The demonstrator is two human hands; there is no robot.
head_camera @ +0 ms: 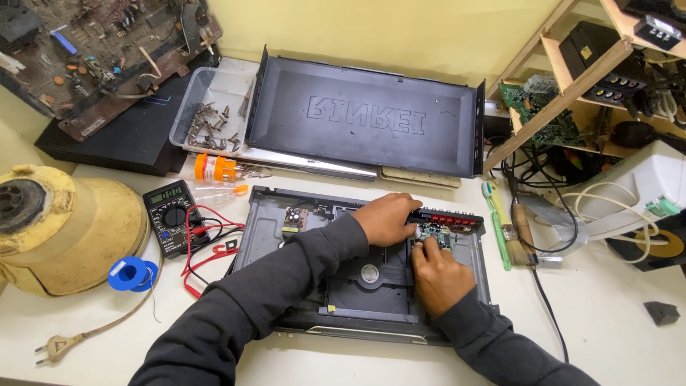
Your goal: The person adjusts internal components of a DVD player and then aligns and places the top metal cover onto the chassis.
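Observation:
An opened black disc player [266, 236] lies on the white table, its lid off. Inside are a grey disc tray mechanism [368, 275], a small board at the back left [294, 219] and a green circuit board [437, 233] at the back right. My left hand [387, 218] reaches across the chassis, its curled fingers resting by the green board near the rear connector strip [457, 216]. My right hand [439, 275] lies over the right side of the mechanism, fingertips pinching at something small on the green board. What the fingers hold is hidden.
The removed black lid [368, 118] leans behind the player. A multimeter [169, 214] with red leads, a blue solder spool [131, 273], a yellow dome-shaped object [68, 229], a screw tray [214, 111], a toothbrush [494, 214] and a paintbrush [522, 232] surround it. Shelves stand at right.

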